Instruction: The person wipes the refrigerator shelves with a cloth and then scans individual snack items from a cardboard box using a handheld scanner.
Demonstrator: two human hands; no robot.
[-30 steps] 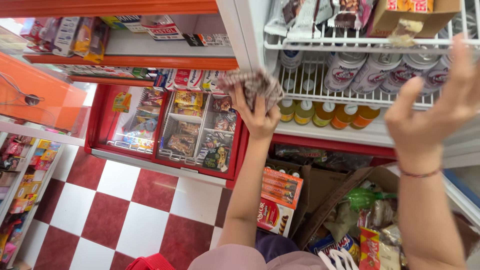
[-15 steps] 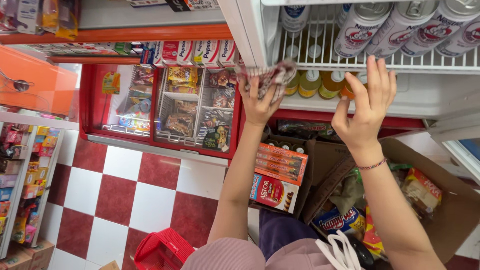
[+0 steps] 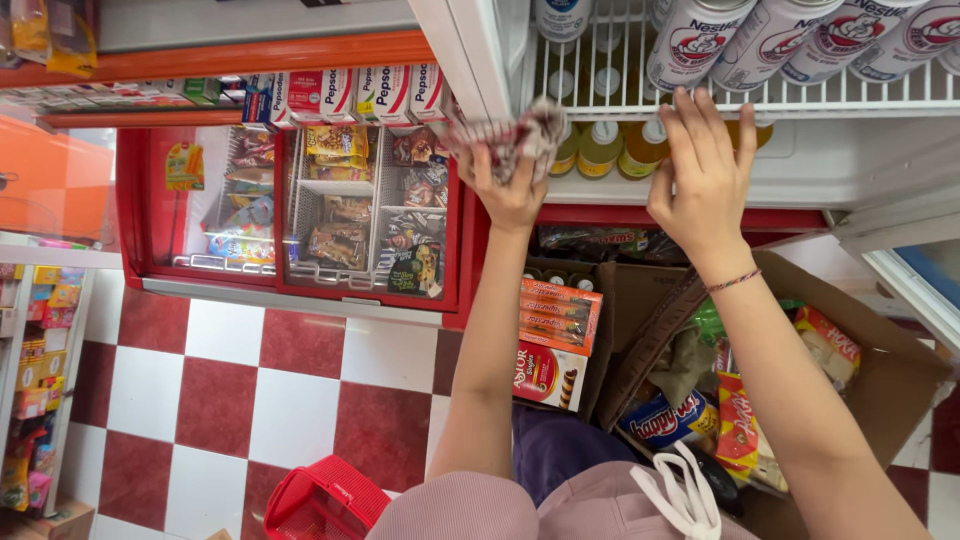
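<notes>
Left hand [image 3: 510, 190] raised to the edge of the white wire fridge shelf [image 3: 800, 100], grip closed on a crumpled red-and-white checked cloth [image 3: 505, 135]. Right hand [image 3: 705, 175] open, fingers spread against small yellow-capped bottles [image 3: 620, 145] under that shelf. Open brown cardboard box of snack packets [image 3: 890, 370] below.

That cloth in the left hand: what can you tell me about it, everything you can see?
The cloth is a small crumpled rag, checked in dull red and white, soft and woven by its look. The left hand grips it from below, bunched in the fingers, so its folds spill out above them. It is held up against the front edge of the open fridge's white wire shelf, beside the yellow bottles. Whether it is damp or dirty cannot be told.
</notes>
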